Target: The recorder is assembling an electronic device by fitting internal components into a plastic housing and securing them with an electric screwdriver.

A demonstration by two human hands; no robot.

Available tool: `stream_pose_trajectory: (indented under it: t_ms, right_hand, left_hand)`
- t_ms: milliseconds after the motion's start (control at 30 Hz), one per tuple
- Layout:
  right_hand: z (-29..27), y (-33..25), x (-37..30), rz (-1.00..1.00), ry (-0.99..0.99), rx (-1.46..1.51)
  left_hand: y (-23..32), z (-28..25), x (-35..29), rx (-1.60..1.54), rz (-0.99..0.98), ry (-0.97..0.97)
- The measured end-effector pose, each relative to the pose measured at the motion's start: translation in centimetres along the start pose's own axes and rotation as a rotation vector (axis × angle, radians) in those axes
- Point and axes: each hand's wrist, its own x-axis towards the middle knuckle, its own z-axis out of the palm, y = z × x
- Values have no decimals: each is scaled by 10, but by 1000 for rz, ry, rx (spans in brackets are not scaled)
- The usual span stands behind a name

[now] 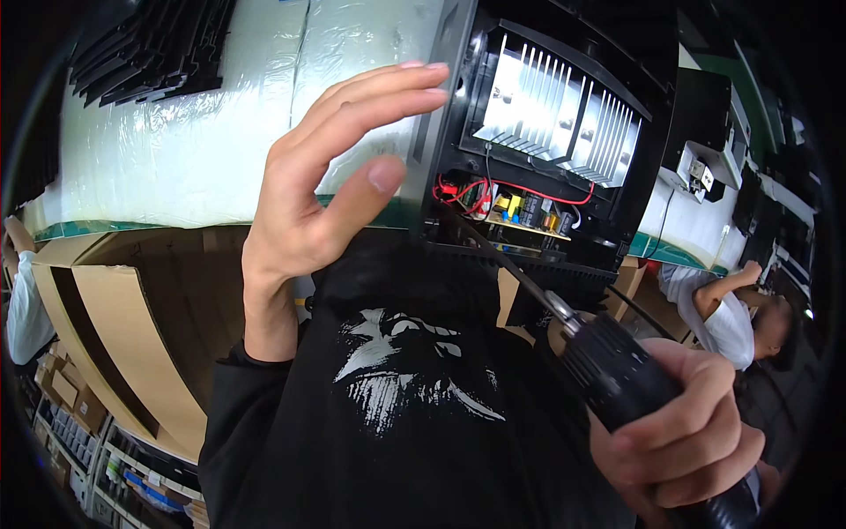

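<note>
In front of me a black casing [608,212] holds a silver finned heat sink [555,110], red wires [538,191] and a small circuit board [515,212] with yellow and dark components. My right hand [692,423] is wrapped round a black electric screwdriver [608,370]. Its long bit [511,269] slants up and left to the casing's lower left corner; whether the tip sits in a screw I cannot tell. With fingers stretched and thumb apart, my left hand [317,176] is raised beside the casing's grey side panel [432,115]. Its fingertips overlap the panel's edge; contact is unclear.
A film-covered white bench [203,150] with a green edge runs to the left, bearing a stack of black parts [154,44]. Below it stands an open cardboard box [132,335]. Another black unit [705,141] is at right. People work at both sides; shelves [115,467] stand lower left.
</note>
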Motion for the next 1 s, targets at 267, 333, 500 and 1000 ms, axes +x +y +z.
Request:
stream_pose_trajectory:
  t_ms: [267, 333, 500, 1000]
  right_hand:
    - [21, 30, 3, 265, -386, 102]
    - [20, 29, 4, 312, -393, 80]
    - [29, 36, -2, 211, -300, 86]
    - [41, 43, -7, 176, -335, 90]
  left_hand:
    - [-1, -5, -12, -31, 18, -55]
    - [-3, -5, -12, -41, 35, -69]
    - [-4, -8, -14, -63, 28, -85]
    - [3, 14, -21, 74, 69, -8]
